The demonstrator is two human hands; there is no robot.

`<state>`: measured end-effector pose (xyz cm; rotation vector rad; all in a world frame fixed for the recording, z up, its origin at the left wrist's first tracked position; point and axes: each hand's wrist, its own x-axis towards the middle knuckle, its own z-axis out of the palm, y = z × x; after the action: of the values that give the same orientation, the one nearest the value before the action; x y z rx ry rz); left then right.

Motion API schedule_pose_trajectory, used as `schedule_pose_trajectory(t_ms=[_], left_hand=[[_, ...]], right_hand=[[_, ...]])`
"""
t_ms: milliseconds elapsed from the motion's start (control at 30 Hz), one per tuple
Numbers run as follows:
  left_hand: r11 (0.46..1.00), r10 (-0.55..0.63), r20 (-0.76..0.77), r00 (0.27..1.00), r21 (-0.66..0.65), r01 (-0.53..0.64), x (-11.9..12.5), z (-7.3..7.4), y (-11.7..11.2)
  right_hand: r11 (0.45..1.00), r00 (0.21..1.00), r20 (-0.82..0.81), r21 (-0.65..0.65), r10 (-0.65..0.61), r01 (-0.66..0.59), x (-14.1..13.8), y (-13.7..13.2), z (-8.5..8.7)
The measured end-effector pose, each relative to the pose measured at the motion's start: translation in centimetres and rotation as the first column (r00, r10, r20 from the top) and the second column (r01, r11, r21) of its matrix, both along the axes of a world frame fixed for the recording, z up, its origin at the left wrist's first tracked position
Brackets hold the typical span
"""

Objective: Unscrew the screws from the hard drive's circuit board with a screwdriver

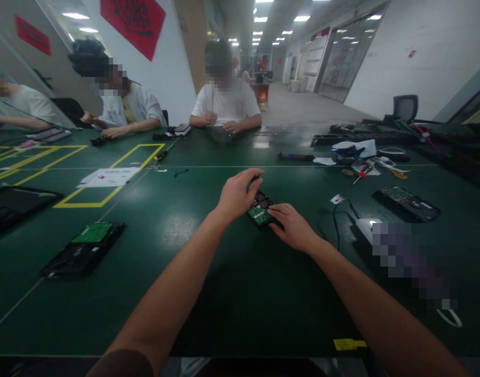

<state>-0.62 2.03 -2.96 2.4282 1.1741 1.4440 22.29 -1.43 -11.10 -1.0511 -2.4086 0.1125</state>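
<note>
A small black hard drive (260,208) with a green circuit board facing up lies on the dark green table (224,272) in front of me. My left hand (236,195) curls over its far left end, fingers bent around the edge. My right hand (293,226) rests on its near right side, with the fingers pressed on the drive. Both hands hold the drive between them.
A larger drive with a green board (85,247) lies at left, another (405,201) at right. A screwdriver (362,174), cables and papers sit at the far right. Yellow tape outlines (106,173) mark the table. Three people sit across the table.
</note>
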Motion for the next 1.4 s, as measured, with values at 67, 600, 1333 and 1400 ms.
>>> schedule_pose_trajectory(t_ms=[67,600,1333,1400], left_hand=[[0.999,0.005,0.003,1.0,0.04,-0.006,0.0,0.0,0.1],[0.995,0.086,-0.02,0.996,-0.04,-0.087,0.0,0.1,-0.2],[1.0,0.022,-0.038,0.999,-0.018,-0.023,0.3,0.5,-0.5],[0.999,0.048,-0.036,0.998,-0.01,-0.048,0.3,0.7,-0.6]], right_hand=[[1.0,1.0,-0.004,0.001,-0.003,0.003,0.0,0.0,-0.1],[1.0,1.0,-0.025,-0.012,0.003,-0.003,0.0,0.0,-0.1],[1.0,0.999,-0.031,-0.03,-0.005,0.004,-0.1,-0.1,-0.1],[1.0,1.0,-0.027,-0.024,-0.006,0.006,-0.1,-0.1,0.0]])
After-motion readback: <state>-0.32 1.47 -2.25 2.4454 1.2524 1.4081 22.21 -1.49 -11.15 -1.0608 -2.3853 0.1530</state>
